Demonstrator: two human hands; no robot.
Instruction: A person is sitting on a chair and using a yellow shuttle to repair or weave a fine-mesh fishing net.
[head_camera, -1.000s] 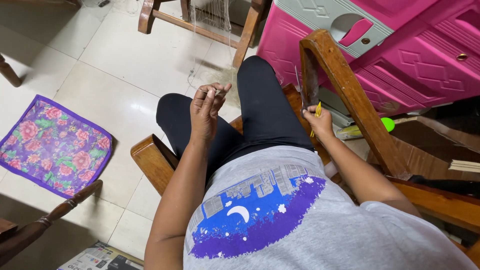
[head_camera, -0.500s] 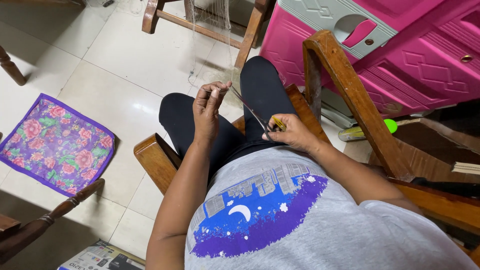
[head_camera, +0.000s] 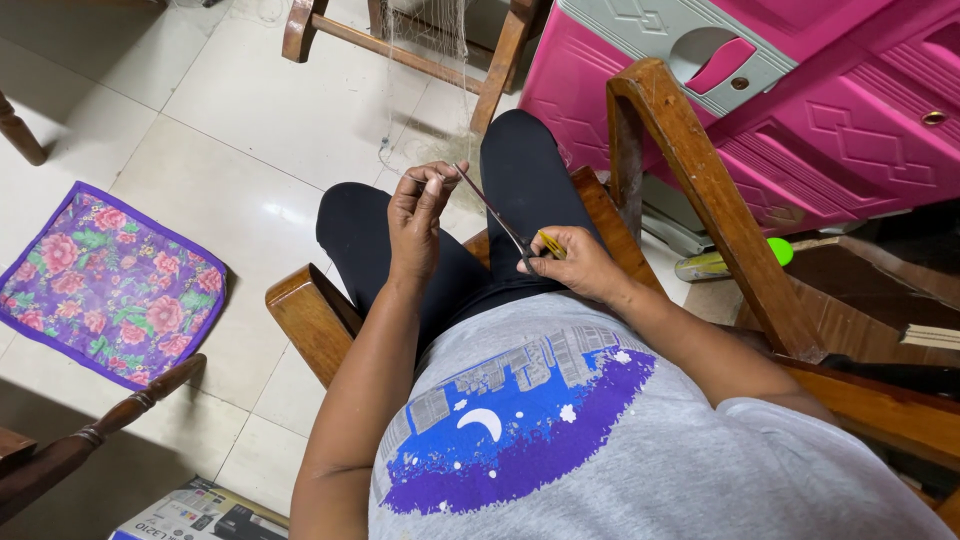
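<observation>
Pinching thin thread (head_camera: 432, 178) w/ left hand (head_camera: 418, 222), fingertips closed on it; right hand (head_camera: 578, 263) gripping yellow-handled scissors (head_camera: 505, 227), blades angled up toward thread, over lap.

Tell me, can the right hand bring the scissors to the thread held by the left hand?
Probably yes. The right hand holds the scissors, whose tips already lie beside the left hand; nothing stands between them. The thread itself is too thin to see clearly.

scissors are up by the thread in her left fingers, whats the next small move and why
Probably close the scissors on the thread. The left hand pinches the thread taut, the right hand holds the yellow handles, and the blade tips reach the pinching fingers, so a snip seems lined up.
</observation>
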